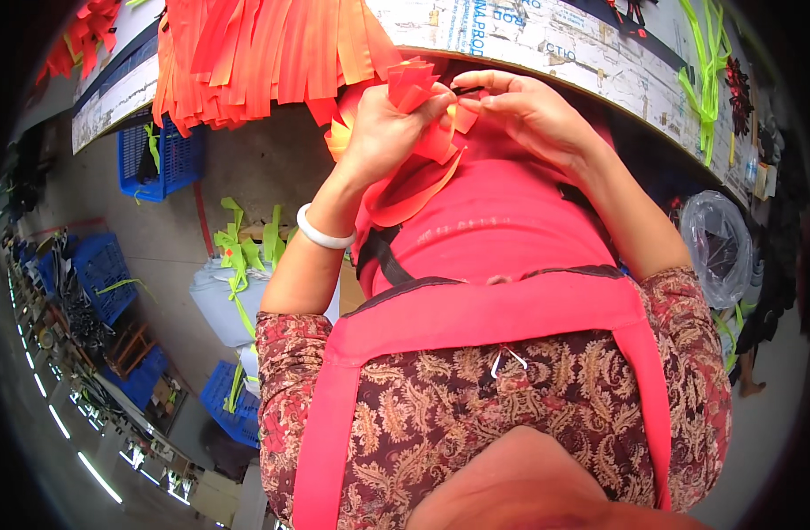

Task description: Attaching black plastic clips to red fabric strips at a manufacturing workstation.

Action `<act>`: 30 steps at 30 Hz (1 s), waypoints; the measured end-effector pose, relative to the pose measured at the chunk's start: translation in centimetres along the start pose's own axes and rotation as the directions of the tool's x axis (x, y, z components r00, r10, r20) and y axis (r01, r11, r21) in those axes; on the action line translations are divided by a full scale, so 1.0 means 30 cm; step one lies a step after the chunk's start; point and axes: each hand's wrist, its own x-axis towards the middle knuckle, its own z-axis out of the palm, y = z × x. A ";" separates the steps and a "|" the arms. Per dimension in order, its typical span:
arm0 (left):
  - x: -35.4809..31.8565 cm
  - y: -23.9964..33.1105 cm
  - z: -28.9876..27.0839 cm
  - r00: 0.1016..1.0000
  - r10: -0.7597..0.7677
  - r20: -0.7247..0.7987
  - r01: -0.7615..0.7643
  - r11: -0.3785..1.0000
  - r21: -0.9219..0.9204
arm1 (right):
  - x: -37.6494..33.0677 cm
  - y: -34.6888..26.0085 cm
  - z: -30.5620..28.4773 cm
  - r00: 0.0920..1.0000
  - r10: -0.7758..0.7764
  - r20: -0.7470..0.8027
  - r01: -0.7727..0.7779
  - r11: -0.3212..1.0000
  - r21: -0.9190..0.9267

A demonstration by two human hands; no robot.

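Observation:
My left hand (389, 131) is closed round a bunch of orange-red fabric strips (412, 87). Some strips stick up above its fist, and others hang below over the pink apron (493, 225). Close beside it is my right hand (536, 113), with thumb and fingers drawn together at the strips. A small dark piece shows by those fingertips, too small to name; whether it is gripped is hard to see. Ahead and to the left, a thick row of orange strips (272, 53) hangs over the edge of the worktable (431, 26).
Blue crates (162, 157) stand on the floor at left, near a pale bundle (224, 300) topped with yellow-green strips (237, 252). More yellow-green strips (707, 79) hang from the table at right. A clear plastic bag (716, 238) is below them.

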 end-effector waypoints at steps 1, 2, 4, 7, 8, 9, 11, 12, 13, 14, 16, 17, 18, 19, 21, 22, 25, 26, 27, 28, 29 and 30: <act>-0.005 0.007 0.006 1.000 0.000 0.000 0.000 1.000 -0.002 | -0.015 -0.003 0.006 1.000 0.001 -0.001 -0.001 1.000 -0.001; -0.010 0.017 0.011 0.998 -0.055 -0.007 0.055 0.998 -0.001 | -0.031 -0.005 0.014 0.996 -0.084 0.003 0.084 0.989 -0.120; -0.016 0.015 0.016 0.994 -0.109 -0.014 0.109 0.994 -0.002 | -0.039 0.007 0.008 0.978 -0.206 0.045 0.210 0.944 -0.254; -0.020 0.004 0.019 0.998 -0.046 -0.030 0.046 0.999 0.011 | -0.046 0.015 0.006 0.970 -0.242 0.007 0.233 0.929 -0.287; -0.024 0.014 0.019 0.998 -0.052 -0.021 0.053 0.998 0.023 | -0.046 0.014 0.002 0.971 -0.240 0.006 0.231 0.929 -0.288; -0.028 0.022 0.019 0.998 -0.058 -0.015 0.058 0.998 0.035 | -0.043 0.008 -0.001 0.978 -0.207 0.022 0.204 0.928 -0.311; -0.034 -0.002 0.016 0.999 -0.027 -0.036 0.028 0.999 0.020 | -0.040 0.010 0.004 0.985 -0.171 0.039 0.174 0.926 -0.335; -0.037 -0.008 0.014 0.998 0.004 -0.057 -0.003 1.000 0.008 | -0.036 0.016 0.013 0.986 -0.156 0.061 0.167 0.954 -0.248; -0.041 -0.009 0.010 0.998 0.002 -0.059 -0.002 1.000 0.007 | -0.034 0.021 0.020 0.986 -0.143 0.084 0.155 0.975 -0.159; -0.044 -0.006 0.006 0.998 0.005 -0.057 -0.004 1.000 0.013 | -0.033 0.023 0.024 0.986 -0.140 0.086 0.153 0.975 -0.159; -0.051 -0.004 -0.003 0.998 0.006 -0.058 -0.005 1.000 0.017 | -0.032 0.023 0.030 0.985 -0.155 0.076 0.165 0.972 -0.168; -0.053 -0.006 -0.007 0.999 0.006 -0.049 -0.006 1.000 0.005 | -0.029 0.028 0.026 0.985 -0.151 0.079 0.163 0.972 -0.168; -0.055 -0.008 -0.010 0.999 0.006 -0.037 -0.006 1.000 -0.007 | -0.026 0.035 0.014 0.986 -0.151 0.071 0.164 0.955 -0.249; -0.057 -0.005 -0.011 0.999 0.005 -0.039 -0.005 1.000 -0.008 | -0.020 0.044 0.008 0.987 -0.151 0.064 0.163 0.930 -0.328; -0.062 0.001 -0.011 1.000 0.014 -0.021 -0.014 1.000 -0.008 | 0.004 0.080 0.015 0.939 -0.340 0.061 0.322 0.802 -0.504; -0.064 -0.005 -0.012 1.000 0.013 -0.024 -0.013 1.000 -0.009 | 0.013 0.090 0.023 0.853 -0.514 0.095 0.442 0.612 -0.656; -0.072 -0.022 -0.020 0.998 0.046 -0.034 -0.047 0.999 -0.014 | 0.014 0.071 0.059 0.796 -0.589 0.139 0.512 0.532 -0.674; -0.078 -0.019 -0.024 0.999 0.028 -0.032 -0.029 0.999 -0.026 | 0.013 0.065 0.072 0.797 -0.587 0.142 0.512 0.533 -0.674; -0.082 -0.019 -0.027 1.000 0.010 -0.027 -0.011 0.999 -0.039 | 0.008 0.059 0.083 0.839 -0.533 0.110 0.479 0.629 -0.612; -0.085 -0.023 -0.030 1.000 0.009 -0.028 -0.010 0.999 -0.040 | 0.005 0.058 0.090 0.877 -0.474 0.083 0.438 0.715 -0.544; -0.088 -0.028 -0.033 1.000 0.002 -0.025 -0.004 0.997 -0.078 | 0.005 0.060 0.093 0.877 -0.472 0.084 0.437 0.716 -0.545; -0.091 -0.031 -0.036 1.000 -0.006 -0.023 0.003 0.993 -0.115 | 0.005 0.063 0.095 0.868 -0.490 0.081 0.444 0.693 -0.569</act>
